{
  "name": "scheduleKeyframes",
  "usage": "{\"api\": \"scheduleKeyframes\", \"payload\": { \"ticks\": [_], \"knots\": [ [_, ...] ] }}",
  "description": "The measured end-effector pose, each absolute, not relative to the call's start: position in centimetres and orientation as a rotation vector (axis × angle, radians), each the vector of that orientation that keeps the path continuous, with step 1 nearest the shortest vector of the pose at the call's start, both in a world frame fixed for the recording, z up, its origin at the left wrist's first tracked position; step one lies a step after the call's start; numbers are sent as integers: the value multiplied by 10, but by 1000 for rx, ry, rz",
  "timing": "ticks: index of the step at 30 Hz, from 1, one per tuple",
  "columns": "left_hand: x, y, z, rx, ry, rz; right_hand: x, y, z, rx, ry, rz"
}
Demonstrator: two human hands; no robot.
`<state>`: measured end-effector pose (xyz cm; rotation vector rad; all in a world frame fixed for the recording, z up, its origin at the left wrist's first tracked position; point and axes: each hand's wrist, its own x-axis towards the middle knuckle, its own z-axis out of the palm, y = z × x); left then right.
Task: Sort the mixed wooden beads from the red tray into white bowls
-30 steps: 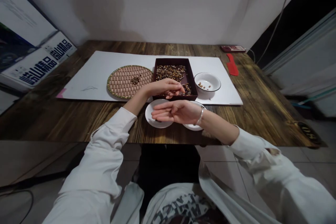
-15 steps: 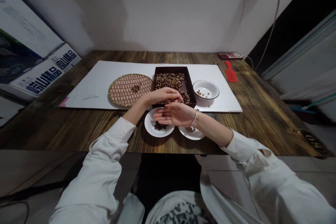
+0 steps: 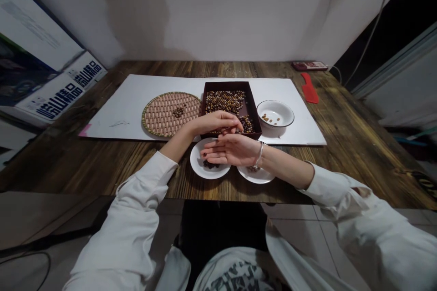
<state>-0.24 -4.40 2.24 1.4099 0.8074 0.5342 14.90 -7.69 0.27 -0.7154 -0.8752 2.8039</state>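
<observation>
My left hand (image 3: 220, 121) is over the front edge of a dark red box (image 3: 255, 111) of small brown, tan and dark beads (image 3: 225, 101). Its fingers are bent together near the thumb of the other hand; anything between them is hidden. Just below, my right hand (image 3: 237, 149) lies palm up with its fingers stretched to the left. A dark bead (image 3: 205, 154) shows at its fingertips. Under those fingers stands a white plate (image 3: 210, 174) with dark beads. A second white plate (image 3: 257, 178), holding pale reddish beads, is partly covered by my right wrist.
Left of the box lies a round woven mat (image 3: 157, 116) with several brown beads. A white bowl (image 3: 285, 118) at the right holds several tan pieces. These rest on a white board (image 3: 116, 100). Beyond it are a red scraper-like tool (image 3: 309, 90) and a phone (image 3: 310, 66).
The view has shifted slightly. A dark bead now shows at my right fingertips, where none was visible before. Both hands keep nearly the same pose.
</observation>
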Motion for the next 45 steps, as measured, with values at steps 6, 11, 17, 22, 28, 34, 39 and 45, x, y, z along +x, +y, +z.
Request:
{"api": "scheduleKeyframes", "payload": {
  "ticks": [6,11,17,22,28,34,39,45],
  "knots": [
    [1,-41,18,1474,864,644,150,-77,0,-685,-885,2806],
    [0,-34,9,1829,1293,1020,151,-77,0,-698,-894,2817],
    [-4,-36,6,2415,1652,921,151,-77,0,-711,-878,2815],
    [-10,-37,0,2486,1681,619,150,-79,2,-746,-875,2800],
    [-10,-38,1,2521,1681,299,150,-79,1,-750,-880,2785],
    [-10,-36,0,2531,1671,258,149,-79,0,-756,-848,2787],
    [-10,-34,-1,2521,1666,262,150,-79,1,-742,-855,2800],
    [-10,-35,1,2525,1651,246,150,-79,2,-741,-865,2797]
  ]
}}
